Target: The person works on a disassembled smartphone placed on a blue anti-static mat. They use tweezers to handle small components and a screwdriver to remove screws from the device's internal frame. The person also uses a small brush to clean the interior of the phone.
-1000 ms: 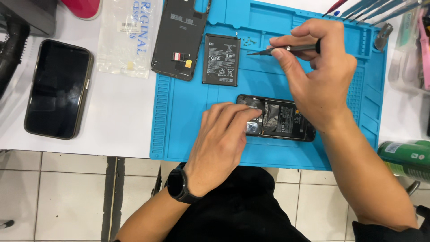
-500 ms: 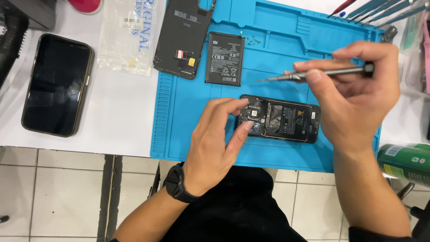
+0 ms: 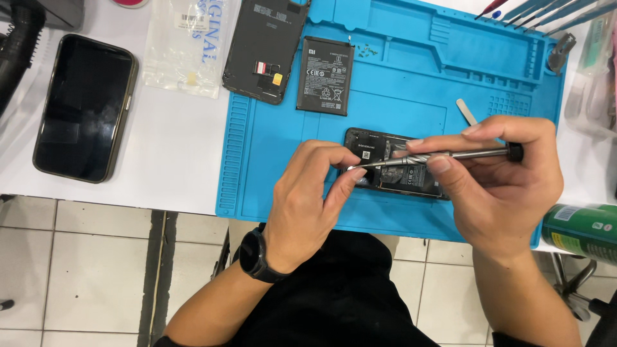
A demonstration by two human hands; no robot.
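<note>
The right hand (image 3: 508,186) has swung the slim metal screwdriver (image 3: 437,155) down from over the far part of the blue mat (image 3: 398,83), so that it now lies almost level above the opened phone (image 3: 398,170). Its tip has come to the phone's left end, where the left hand (image 3: 308,205) meets it. That hand, which half a second ago was curled over the phone, now has thumb and forefinger pinched round the tip. I judge that the tip is being steadied or something tiny taken off it, so the work has moved from the far side of the mat back to the phone.

The right fingers (image 3: 443,164) are clenched round the screwdriver's shaft, the cap end poking out toward the right edge of the worktop (image 3: 173,160). The opened phone lies on the mat near its front edge, between the two hands.

Both hands cover much of the phone, so its left end and right end are hidden. Whether a screw sits at the tip is too small to tell. The loose battery (image 3: 324,75) and the removed back cover (image 3: 263,48) lie on the far part of the mat, the cover cut off by the frame's top. A second dark phone (image 3: 83,106) lies toward the left edge of the worktop.
</note>
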